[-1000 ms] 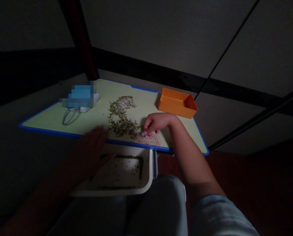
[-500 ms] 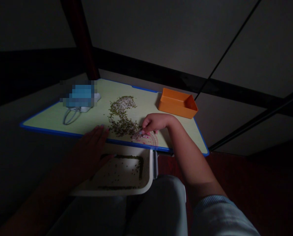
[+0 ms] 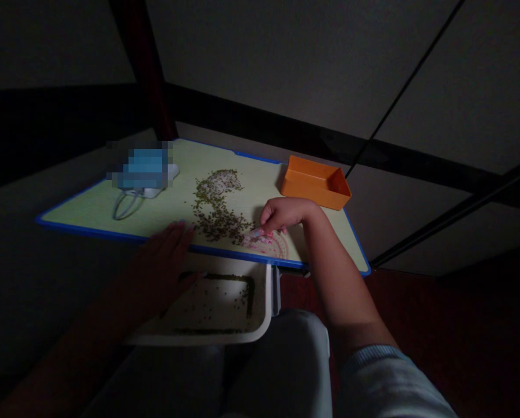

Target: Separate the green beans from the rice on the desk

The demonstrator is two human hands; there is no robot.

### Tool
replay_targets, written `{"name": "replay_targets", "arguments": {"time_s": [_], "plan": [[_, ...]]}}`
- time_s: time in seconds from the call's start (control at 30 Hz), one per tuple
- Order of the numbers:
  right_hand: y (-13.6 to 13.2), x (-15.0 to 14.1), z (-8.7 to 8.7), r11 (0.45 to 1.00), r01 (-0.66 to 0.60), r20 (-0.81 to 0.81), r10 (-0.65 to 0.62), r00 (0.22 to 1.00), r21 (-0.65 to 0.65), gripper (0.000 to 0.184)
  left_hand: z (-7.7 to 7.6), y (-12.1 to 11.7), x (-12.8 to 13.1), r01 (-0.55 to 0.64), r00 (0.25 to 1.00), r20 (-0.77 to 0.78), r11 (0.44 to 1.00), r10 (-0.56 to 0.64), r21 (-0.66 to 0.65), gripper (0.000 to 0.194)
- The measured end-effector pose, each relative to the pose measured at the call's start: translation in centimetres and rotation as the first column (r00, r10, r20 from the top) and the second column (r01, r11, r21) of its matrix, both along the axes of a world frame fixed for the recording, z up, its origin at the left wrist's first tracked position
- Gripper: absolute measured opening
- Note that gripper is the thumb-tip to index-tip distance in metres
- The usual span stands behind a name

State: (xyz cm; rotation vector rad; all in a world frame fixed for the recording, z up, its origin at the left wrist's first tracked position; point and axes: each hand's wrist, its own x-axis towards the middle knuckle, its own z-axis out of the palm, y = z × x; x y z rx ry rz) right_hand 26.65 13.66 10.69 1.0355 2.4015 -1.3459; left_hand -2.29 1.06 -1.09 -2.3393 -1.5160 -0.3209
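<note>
A clear protractor [image 3: 280,247] with pink markings lies near the front edge of the pale green tabletop [image 3: 264,174]. My right hand [image 3: 281,215] has its fingers pinched on the protractor's left part; the fingertips are partly hidden. Just left of it spreads a pile of small green beans [image 3: 218,223], which look like mung beans, with paler bits among them farther back. My left hand [image 3: 168,249] is in shadow, its fingers stretched flat across the blue front edge beside the beans. Its thumb reaches over a white tub [image 3: 266,325] below, where more beans lie scattered.
At the back right of the table stands an orange box [image 3: 309,194] with its top open. A blurred-out blue item [image 3: 144,168] on a white base, with a looped cord, sits at the left. Walls close in behind the table.
My right hand has slid slightly to the right, and the protractor has moved with it, away from the beans. My left hand has stayed in place.
</note>
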Motion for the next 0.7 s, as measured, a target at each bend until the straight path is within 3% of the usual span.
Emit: {"name": "replay_targets", "arguments": {"time_s": [0.7], "plan": [[-0.08,-0.17,0.05,0.997,0.023,0.059,-0.027,0.998,0.069,0.02,0.35,-0.26,0.27,-0.005,1.0,0.002,1.0,0.005,0.007,0.08]]}}
